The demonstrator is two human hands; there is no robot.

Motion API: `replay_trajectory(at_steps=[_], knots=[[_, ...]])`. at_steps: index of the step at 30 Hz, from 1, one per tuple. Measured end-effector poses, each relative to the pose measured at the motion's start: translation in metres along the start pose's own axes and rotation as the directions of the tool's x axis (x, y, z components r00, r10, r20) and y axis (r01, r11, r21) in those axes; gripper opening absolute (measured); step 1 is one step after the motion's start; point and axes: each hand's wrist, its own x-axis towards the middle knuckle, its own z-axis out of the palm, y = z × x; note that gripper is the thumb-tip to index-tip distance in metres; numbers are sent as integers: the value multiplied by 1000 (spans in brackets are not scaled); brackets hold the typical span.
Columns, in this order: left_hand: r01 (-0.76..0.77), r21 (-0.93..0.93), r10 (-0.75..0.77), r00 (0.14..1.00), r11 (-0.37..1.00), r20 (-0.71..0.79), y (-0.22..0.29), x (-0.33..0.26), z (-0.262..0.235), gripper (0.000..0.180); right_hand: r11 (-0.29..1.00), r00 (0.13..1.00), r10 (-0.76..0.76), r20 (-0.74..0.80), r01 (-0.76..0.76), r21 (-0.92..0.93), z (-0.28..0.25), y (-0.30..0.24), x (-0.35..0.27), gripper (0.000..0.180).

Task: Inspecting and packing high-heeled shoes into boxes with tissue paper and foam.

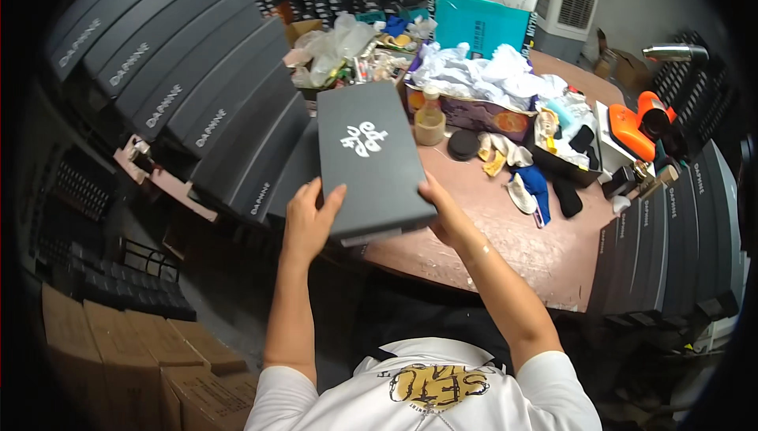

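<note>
Two hands of mine hold one dark grey, lidded box (375, 174) between them, tilted over the left part of the pinkish bench (474, 265). The fingers of my left hand (310, 214) grip its left side with the thumb on the lid; my right hand (444, 214) clasps the near right corner, though its undermost fingers are hidden. A white emblem marks the lid. Similar boxes (162, 60) are piled at my left, and more boxes (663, 234) stand at my right. Beyond the held one sit a small bottle (430, 125), a round black item (463, 146) and an open purple carton (474, 113) heaped with white paper (478, 72). As far as I can judge, closing the lid is done and setting this box down is left; whether anything lies inside, I cannot tell.
</note>
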Motion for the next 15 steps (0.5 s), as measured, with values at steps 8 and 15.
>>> replay_trajectory(at_steps=[8, 15], knots=[[717, -520, -315, 682, 464, 660, -25, -108, 196, 46, 845, 657, 180, -732, -484, -227, -133, 34, -187, 41], [849, -512, -78, 524, 130, 848, 33, -53, 191, 37, 995, 829, 94, -551, -89, 35, -105, -37, -204, 47]])
